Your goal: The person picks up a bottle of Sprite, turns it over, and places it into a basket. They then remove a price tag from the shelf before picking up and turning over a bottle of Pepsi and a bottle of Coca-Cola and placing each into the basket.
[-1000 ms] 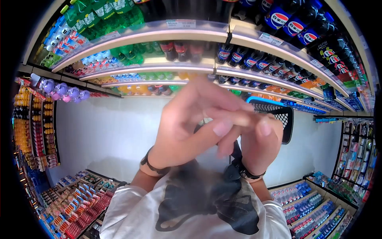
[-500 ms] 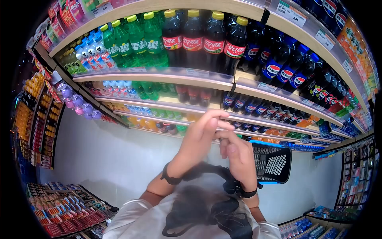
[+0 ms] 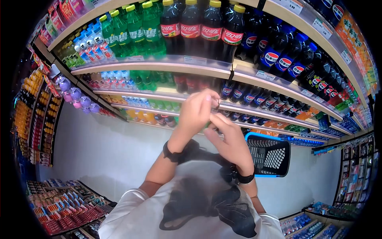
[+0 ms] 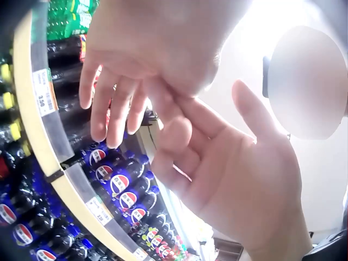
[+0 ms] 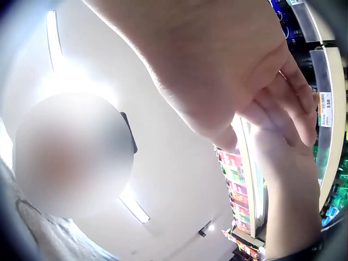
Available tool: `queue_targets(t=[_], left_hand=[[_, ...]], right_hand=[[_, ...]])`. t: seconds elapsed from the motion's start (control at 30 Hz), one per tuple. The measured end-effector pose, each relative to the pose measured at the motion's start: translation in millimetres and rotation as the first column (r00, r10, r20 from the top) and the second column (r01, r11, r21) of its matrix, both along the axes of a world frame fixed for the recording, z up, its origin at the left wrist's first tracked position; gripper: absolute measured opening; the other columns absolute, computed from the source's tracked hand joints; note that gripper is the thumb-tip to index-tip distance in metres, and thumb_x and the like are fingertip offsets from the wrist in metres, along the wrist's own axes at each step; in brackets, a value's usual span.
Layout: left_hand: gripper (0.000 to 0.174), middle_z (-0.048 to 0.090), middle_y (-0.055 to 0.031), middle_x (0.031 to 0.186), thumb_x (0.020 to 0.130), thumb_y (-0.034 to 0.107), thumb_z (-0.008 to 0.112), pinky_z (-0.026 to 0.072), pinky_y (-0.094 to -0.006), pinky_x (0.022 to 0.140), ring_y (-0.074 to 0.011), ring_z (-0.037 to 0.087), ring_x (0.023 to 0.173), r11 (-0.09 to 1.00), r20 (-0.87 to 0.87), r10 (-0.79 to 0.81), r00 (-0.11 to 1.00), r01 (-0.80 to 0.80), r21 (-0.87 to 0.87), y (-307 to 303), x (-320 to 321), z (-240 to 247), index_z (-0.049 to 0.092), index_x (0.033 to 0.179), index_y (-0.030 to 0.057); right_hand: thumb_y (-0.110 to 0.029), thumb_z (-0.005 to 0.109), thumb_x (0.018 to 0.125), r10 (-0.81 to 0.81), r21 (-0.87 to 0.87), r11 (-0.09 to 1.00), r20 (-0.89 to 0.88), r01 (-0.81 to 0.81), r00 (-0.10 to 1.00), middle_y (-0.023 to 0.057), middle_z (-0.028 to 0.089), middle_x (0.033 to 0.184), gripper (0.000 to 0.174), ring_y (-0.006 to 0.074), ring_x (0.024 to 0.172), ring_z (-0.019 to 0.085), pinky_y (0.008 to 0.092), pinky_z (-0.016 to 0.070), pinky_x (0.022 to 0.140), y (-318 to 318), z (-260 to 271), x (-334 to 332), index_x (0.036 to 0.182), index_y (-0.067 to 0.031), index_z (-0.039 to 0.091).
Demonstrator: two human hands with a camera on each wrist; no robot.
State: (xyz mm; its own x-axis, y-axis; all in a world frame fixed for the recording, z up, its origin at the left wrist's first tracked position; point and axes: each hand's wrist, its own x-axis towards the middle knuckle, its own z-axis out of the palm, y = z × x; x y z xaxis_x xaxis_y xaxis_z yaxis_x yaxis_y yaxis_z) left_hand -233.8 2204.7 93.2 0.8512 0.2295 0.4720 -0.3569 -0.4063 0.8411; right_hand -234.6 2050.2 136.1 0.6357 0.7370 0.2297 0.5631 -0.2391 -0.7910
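In front of the chest, my left hand [image 3: 195, 112] and right hand [image 3: 232, 140] meet at their fingers, with nothing held in either. Seen from the left wrist, the left hand's fingers [image 4: 109, 109] hang fairly straight. Its thumb [image 4: 176, 130] lies against the bent fingers of the right hand [image 4: 244, 176], whose own thumb stands apart. From the right wrist, the right hand [image 5: 217, 65] covers part of the left hand [image 5: 285, 157]. Dark bands circle both wrists. Beyond the hands, cola bottles [image 3: 211, 30] and green soda bottles [image 3: 135, 32] line a shelf [image 3: 159, 65].
On the floor to the right stands a black basket with a blue rim [image 3: 274, 136]. Blue-labelled cola bottles [image 3: 284, 61] fill the shelves at right. Purple round items [image 3: 77, 97] hang at the shelf's left end. More goods racks [image 3: 59, 207] stand behind on both sides.
The view has swung up to show more of the shelves, and the hands look smaller. The fingers have shifted against each other, and the hands stay together.
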Motion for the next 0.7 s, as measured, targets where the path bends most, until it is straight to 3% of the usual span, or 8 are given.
queue_targets(t=[0.07, 0.1, 0.2, 0.23, 0.37, 0.47, 0.6, 0.7], left_hand=[[0.026, 0.067, -0.0118, 0.083, 0.095, 0.016, 0.040, 0.0490, -0.0305, 0.070, -0.0219, 0.066, 0.078, 0.994, -0.279, 0.074, 0.957, -0.049, 0.093, 8, -4, -5, 0.061, 0.099, 0.0016], [0.024, 0.068, -0.0143, 0.087, 0.094, 0.020, 0.043, 0.0497, -0.0353, 0.070, -0.0285, 0.066, 0.079, 0.991, -0.345, 0.076, 0.935, -0.032, 0.131, 17, -2, -21, 0.061, 0.101, 0.0042], [0.026, 0.066, -0.0182, 0.091, 0.093, 0.023, 0.046, 0.0489, -0.0420, 0.073, -0.0352, 0.064, 0.084, 0.877, -0.464, 0.252, 0.849, 0.002, 0.480, 37, -11, -45, 0.061, 0.102, 0.0043], [0.028, 0.064, -0.0208, 0.092, 0.092, 0.026, 0.048, 0.0471, -0.0464, 0.075, -0.0390, 0.061, 0.086, 0.869, -0.487, 0.248, 0.838, 0.030, 0.494, 45, -12, -63, 0.060, 0.105, 0.0052], [0.029, 0.065, -0.0204, 0.092, 0.093, 0.027, 0.047, 0.0469, -0.0457, 0.076, -0.0395, 0.060, 0.087, 0.891, -0.637, 0.234, 0.735, 0.101, 0.443, 55, -28, -94, 0.059, 0.109, 0.0054], [0.031, 0.064, -0.0212, 0.093, 0.094, 0.027, 0.046, 0.0466, -0.0441, 0.077, -0.0394, 0.060, 0.090, 0.897, -0.639, 0.222, 0.737, 0.103, 0.430, 59, -18, -111, 0.058, 0.110, 0.0040], [0.029, 0.065, -0.0208, 0.099, 0.094, 0.024, 0.050, 0.0468, -0.0398, 0.080, -0.0363, 0.061, 0.094, 0.953, -0.705, 0.012, 0.709, 0.205, 0.221, 45, 9, -133, 0.059, 0.113, 0.0042], [0.030, 0.065, -0.0200, 0.102, 0.094, 0.024, 0.050, 0.0468, -0.0383, 0.081, -0.0347, 0.061, 0.094, 0.971, -0.667, -0.096, 0.739, 0.217, 0.101, 27, 45, -139, 0.057, 0.116, 0.0049]], right_hand=[[-0.026, 0.059, 0.087, 0.023, -0.102, 0.994, -0.048, -0.028, 0.999, 0.0156, 0.062, 0.101, 0.039, 0.0308, 0.086, 0.061, 0.0395, 0.0468, 0.077, 2, -14, 7, 0.121, -0.0071, 0.055], [-0.030, 0.056, 0.089, 0.040, -0.154, 0.987, 0.002, -0.040, 0.999, 0.0164, 0.063, 0.106, 0.040, 0.0333, 0.091, 0.061, 0.0409, 0.0466, 0.081, 0, -36, 12, 0.122, -0.0081, 0.056], [-0.032, 0.053, 0.090, 0.163, -0.282, 0.937, -0.167, -0.205, 0.972, 0.0172, 0.063, 0.108, 0.040, 0.0355, 0.094, 0.061, 0.0403, 0.0465, 0.084, -5, -72, 23, 0.122, -0.0093, 0.058], [-0.032, 0.054, 0.089, 0.163, -0.301, 0.925, -0.237, -0.232, 0.958, 0.0181, 0.063, 0.108, 0.039, 0.0362, 0.096, 0.061, 0.0385, 0.0464, 0.085, -7, -86, 25, 0.121, -0.0102, 0.060], [-0.035, 0.054, 0.091, 0.049, -0.284, 0.946, -0.345, -0.154, 0.937, 0.0190, 0.066, 0.097, 0.043, 0.0308, 0.084, 0.064, 0.0356, 0.0489, 0.076, -16, -123, 36, 0.123, -0.0064, 0.057], [-0.031, 0.055, 0.090, -0.087, -0.352, 0.934, -0.373, -0.054, 0.924, 0.0189, 0.066, 0.096, 0.041, 0.0303, 0.083, 0.064, 0.0355, 0.0492, 0.076, -26, -140, 44, 0.122, -0.0052, 0.056], [-0.029, 0.057, 0.089, -0.131, -0.285, 0.959, -0.433, 0.003, 0.892, 0.0166, 0.066, 0.095, 0.038, 0.0288, 0.083, 0.064, 0.0354, 0.0495, 0.076, -47, -170, 61, 0.120, -0.0063, 0.058], [-0.026, 0.055, 0.092, -0.260, -0.399, 0.913, -0.409, 0.085, 0.875, 0.0147, 0.065, 0.095, 0.036, 0.0253, 0.082, 0.063, 0.0331, 0.0482, 0.077, -51, -160, 75, 0.122, -0.0058, 0.055]])
